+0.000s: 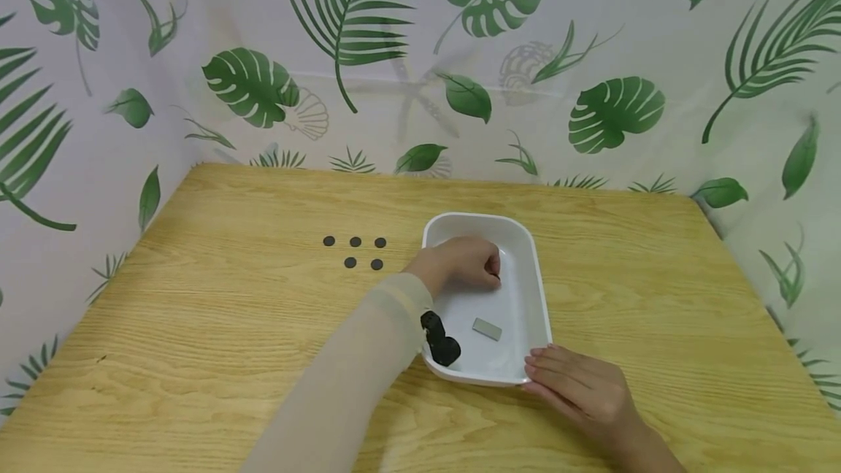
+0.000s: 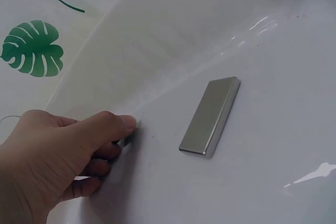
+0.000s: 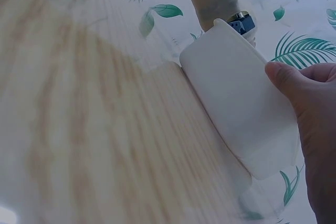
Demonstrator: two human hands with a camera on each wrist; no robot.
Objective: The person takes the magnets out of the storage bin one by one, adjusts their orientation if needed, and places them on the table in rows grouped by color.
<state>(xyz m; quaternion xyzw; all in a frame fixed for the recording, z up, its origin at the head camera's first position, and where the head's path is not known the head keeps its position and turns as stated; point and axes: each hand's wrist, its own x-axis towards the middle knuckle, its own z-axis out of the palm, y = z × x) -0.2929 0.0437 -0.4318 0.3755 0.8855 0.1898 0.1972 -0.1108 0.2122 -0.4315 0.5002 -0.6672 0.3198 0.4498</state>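
Observation:
A white tray (image 1: 540, 290) stands on the table, with a flat silver-grey rectangular block (image 1: 487, 328) lying on its floor. My left hand (image 1: 469, 261) reaches inside, toward the tray's far part. In the left wrist view, its thumb and fingers pinch a small dark piece (image 2: 126, 139), mostly hidden by the fingertips, close to the tray floor. The block (image 2: 210, 116) lies apart from that hand. At the near right corner, my right hand (image 1: 585, 389) holds the tray's rim, fingers over the edge and thumb (image 3: 283, 74) against the outer wall.
Several small black discs (image 1: 355, 241) lie in two rows on the wooden table (image 1: 197, 298), left of the tray. A black wrist camera (image 1: 442, 341) on the left forearm overhangs the tray's near left side. A leaf-patterned curtain (image 1: 394, 93) encloses the table's back and sides.

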